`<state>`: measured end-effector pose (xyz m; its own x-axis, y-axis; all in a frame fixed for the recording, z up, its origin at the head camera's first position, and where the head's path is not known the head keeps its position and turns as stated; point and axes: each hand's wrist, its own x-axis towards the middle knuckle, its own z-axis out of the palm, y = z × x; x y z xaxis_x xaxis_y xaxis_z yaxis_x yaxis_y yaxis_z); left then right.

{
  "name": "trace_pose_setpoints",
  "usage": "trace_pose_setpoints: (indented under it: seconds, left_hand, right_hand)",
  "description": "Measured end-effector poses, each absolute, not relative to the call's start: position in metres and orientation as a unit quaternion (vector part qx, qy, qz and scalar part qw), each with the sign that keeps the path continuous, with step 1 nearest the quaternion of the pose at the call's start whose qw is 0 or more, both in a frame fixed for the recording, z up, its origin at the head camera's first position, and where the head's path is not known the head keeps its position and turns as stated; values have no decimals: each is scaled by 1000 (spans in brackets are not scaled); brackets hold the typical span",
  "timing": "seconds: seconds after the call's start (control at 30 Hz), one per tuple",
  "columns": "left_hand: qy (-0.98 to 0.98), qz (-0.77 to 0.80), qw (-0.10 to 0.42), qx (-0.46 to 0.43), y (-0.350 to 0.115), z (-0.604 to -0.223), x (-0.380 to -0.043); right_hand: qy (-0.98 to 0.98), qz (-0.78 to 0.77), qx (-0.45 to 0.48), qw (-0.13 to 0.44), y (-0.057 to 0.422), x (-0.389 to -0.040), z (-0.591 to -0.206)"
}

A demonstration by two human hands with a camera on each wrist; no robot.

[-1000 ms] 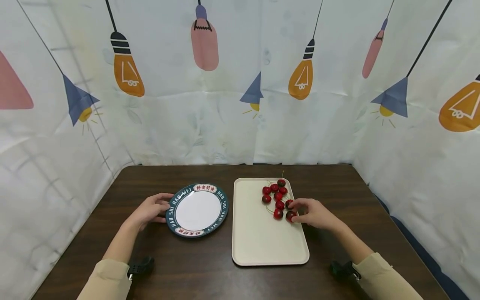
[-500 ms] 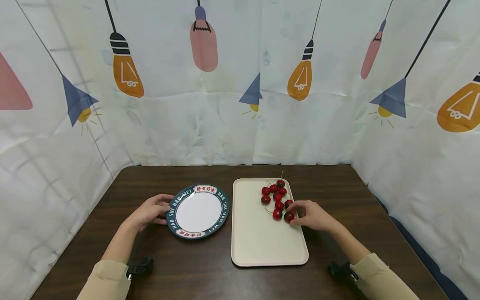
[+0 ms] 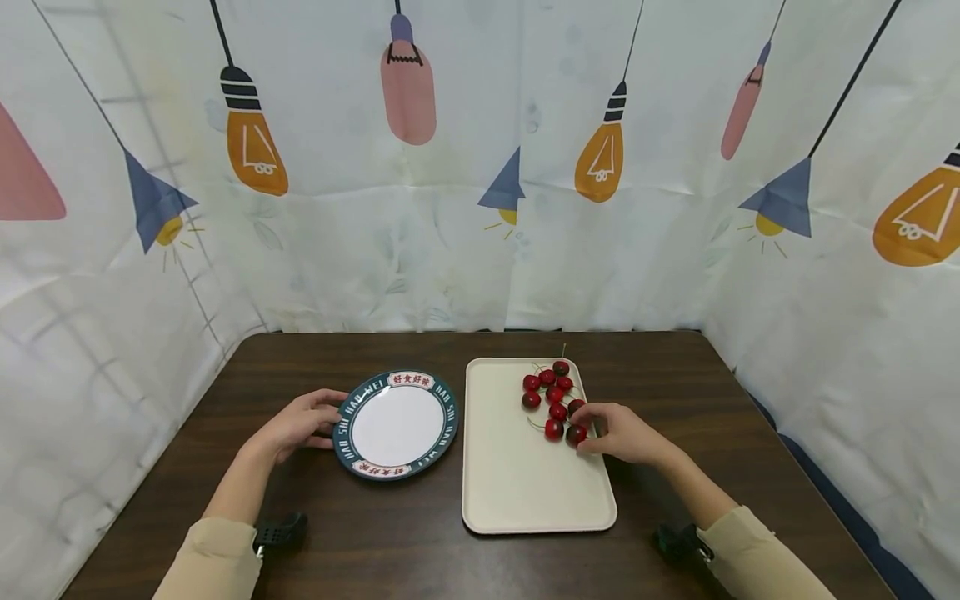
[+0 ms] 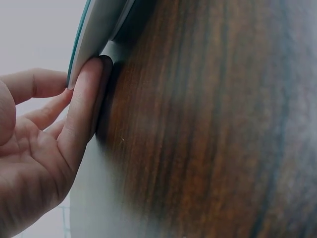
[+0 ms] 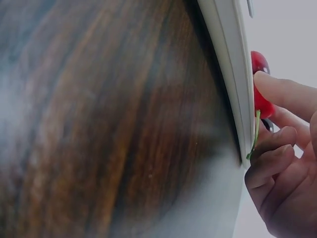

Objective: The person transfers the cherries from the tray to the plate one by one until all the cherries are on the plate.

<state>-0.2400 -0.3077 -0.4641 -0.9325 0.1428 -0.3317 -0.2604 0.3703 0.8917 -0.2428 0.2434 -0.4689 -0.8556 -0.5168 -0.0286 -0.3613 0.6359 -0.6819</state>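
My left hand [image 3: 302, 422] pinches the left rim of a round plate [image 3: 397, 427] with a dark teal, lettered border and white centre. In the left wrist view one finger lies beneath the plate's edge [image 4: 99, 30], with another digit at the outer rim. A cream rectangular tray [image 3: 536, 492] lies to the right, with several dark red cherries [image 3: 554, 395] clustered in its upper right part. Over the tray's right edge, my right hand [image 3: 618, 432] pinches the nearest cherry [image 3: 576, 435] between thumb and finger. Its red side [image 5: 262, 105] and a green stem [image 5: 256, 134] show in the right wrist view.
Both things lie on a dark brown wooden table [image 3: 382, 542]. A pale curtain [image 3: 450, 250] printed with lamps and bulbs stands behind and at both sides. Black devices sit at the left wrist [image 3: 281, 531] and right wrist [image 3: 681, 542].
The right hand and its cherry have shifted slightly left over the tray. The left hand keeps its place at the plate rim; the plate has barely moved.
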Motion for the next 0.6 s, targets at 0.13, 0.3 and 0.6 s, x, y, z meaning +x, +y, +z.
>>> trace_pose_setpoints:
  seconds: [0.13,0.3,0.6]
  left_hand:
    - [804,565,183,-33,-309,-464,-240]
    - [800,569,187,-30,-310,-465,-240]
    - [800,568,189,-41,-311,-467,-244]
  right_hand:
    - [898,-348,-242,117,241,-243,-468]
    - [898,-353,-236,120,241,-242,-465]
    - [895,-364,-242,90,239,-245,-456]
